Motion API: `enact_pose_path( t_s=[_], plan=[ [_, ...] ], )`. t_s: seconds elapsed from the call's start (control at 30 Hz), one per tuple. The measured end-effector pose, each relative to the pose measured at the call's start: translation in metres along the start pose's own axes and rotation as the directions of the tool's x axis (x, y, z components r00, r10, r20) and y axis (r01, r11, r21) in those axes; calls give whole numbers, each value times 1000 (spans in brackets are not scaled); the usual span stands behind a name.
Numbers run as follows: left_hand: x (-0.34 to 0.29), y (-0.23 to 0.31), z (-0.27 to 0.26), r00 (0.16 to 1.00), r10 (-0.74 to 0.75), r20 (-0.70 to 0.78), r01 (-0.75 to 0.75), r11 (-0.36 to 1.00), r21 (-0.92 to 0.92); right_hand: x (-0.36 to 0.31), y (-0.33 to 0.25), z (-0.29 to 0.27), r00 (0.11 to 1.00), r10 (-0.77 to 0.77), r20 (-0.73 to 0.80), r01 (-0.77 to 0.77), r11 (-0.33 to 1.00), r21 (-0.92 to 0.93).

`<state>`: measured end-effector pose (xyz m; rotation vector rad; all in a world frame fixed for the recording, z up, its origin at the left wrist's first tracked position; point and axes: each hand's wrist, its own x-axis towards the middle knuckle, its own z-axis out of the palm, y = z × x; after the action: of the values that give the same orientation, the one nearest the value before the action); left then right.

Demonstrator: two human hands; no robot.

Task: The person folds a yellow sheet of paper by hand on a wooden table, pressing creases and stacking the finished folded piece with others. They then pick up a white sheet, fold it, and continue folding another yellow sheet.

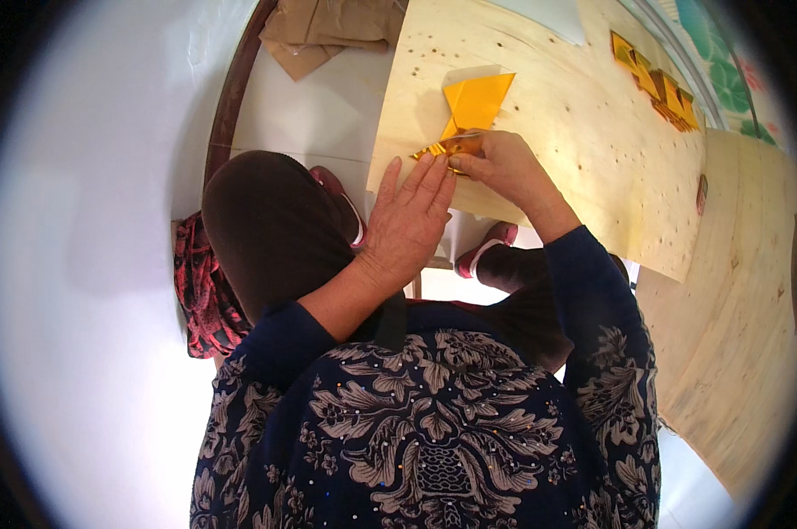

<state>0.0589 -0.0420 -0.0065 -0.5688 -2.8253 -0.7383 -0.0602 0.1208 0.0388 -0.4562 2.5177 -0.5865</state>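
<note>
A sheet of shiny gold foil paper (476, 104), partly folded, lies near the left front edge of the pale wooden board (583, 123). Its far end tapers to a point, and its near end is creased and bunched. My right hand (510, 172) pinches this near end between thumb and fingers. Beside it my left hand (407, 216) rests with its fingers stretched out, their tips touching the foil's near edge. The fingers hide part of the folded section.
Several folded gold foil pieces (654, 81) lie along the board's far right side. A small reddish object (702, 194) sits at its right edge. Brown cardboard (328, 31) lies at the far left, and a red-and-black cloth (206, 291) is beside my leg. Another wooden board (729, 291) stands to the right.
</note>
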Motion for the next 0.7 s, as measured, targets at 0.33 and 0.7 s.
enact_pose_path(
  t_s=[0.33, 0.7],
  plan=[
    [-1, 4, 5, 1000, -16, 27, 13, 994, 112, 1, 2, -5, 999, 18, 49, -30, 966, 255],
    [0, 4, 8, 999, 34, -17, -32, 991, 131, 16, 27, -12, 995, 7, -101, 12, 982, 190]
  ],
)
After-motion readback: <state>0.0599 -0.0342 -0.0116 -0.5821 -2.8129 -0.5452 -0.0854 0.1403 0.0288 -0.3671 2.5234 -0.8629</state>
